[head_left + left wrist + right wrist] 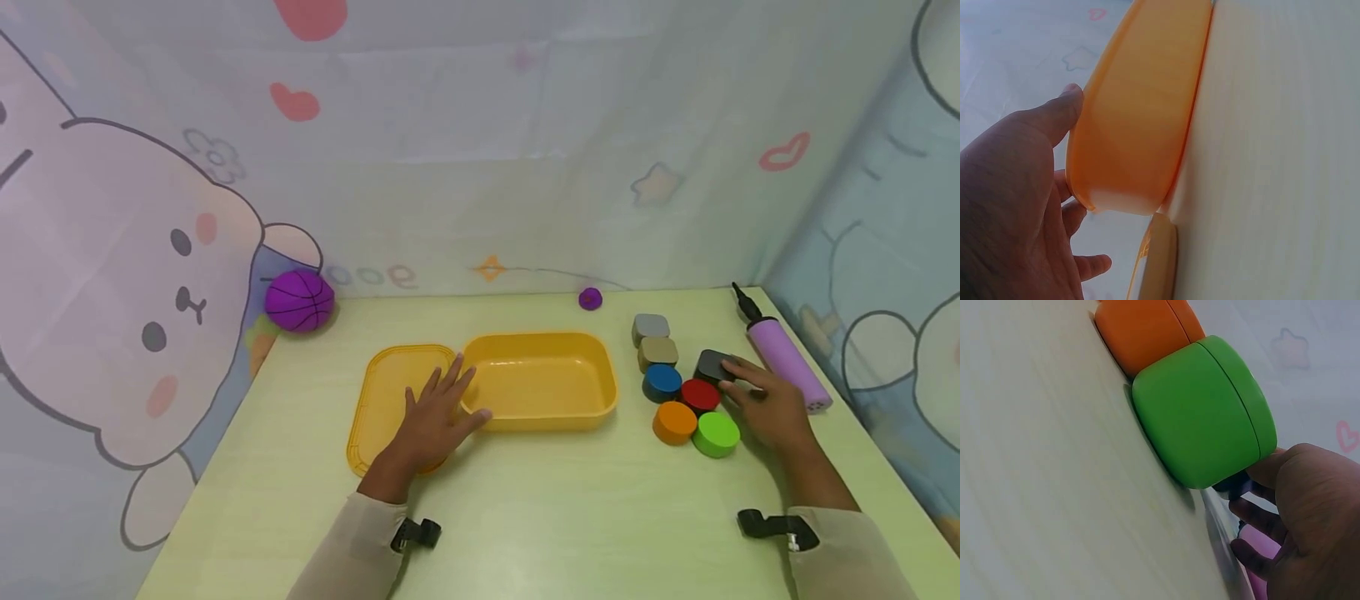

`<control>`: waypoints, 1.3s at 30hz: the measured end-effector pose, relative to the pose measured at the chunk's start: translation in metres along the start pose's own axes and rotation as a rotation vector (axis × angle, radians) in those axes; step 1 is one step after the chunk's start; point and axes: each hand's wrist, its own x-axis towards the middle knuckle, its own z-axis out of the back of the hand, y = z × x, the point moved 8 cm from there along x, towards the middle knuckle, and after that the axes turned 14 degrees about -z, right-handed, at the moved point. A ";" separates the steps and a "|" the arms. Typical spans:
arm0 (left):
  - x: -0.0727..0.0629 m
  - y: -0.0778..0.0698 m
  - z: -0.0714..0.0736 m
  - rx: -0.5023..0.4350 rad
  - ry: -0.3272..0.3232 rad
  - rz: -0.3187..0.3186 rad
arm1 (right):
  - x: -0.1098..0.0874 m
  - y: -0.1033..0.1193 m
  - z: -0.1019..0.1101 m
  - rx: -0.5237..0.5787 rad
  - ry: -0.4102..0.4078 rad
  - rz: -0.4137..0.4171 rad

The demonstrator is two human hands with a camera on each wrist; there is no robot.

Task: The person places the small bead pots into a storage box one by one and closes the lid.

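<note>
My left hand (433, 423) touches the left end of an empty yellow plastic box (551, 423), its fingers spread and straight over the rim. In the left wrist view the thumb lies against the upper edge of the box (1135, 125). Under that hand is a flat yellow lid (375, 408). On the right, my right hand (772, 412) pinches a dark grey rounded case (712, 365) between thumb and fingers. The green round case (1204, 415) hides most of it in the right wrist view. A red round case (701, 395) stands right against the dark grey one.
Beside them stand blue (662, 382), orange (675, 422), beige (657, 354) and light grey (650, 327) cases. A purple hand pump (787, 358) lies at the right edge. At the back are a purple ball (300, 301) and a small purple piece (590, 298), before a printed cloth.
</note>
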 end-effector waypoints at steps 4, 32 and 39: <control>0.000 0.002 -0.004 -0.009 0.012 0.002 | -0.004 0.000 0.005 0.036 -0.034 0.008; 0.000 -0.002 0.000 -0.028 -0.006 0.006 | -0.016 0.083 0.011 0.213 -0.120 0.194; 0.000 0.002 -0.001 -0.030 0.004 0.013 | -0.019 0.108 -0.008 0.269 -0.075 0.247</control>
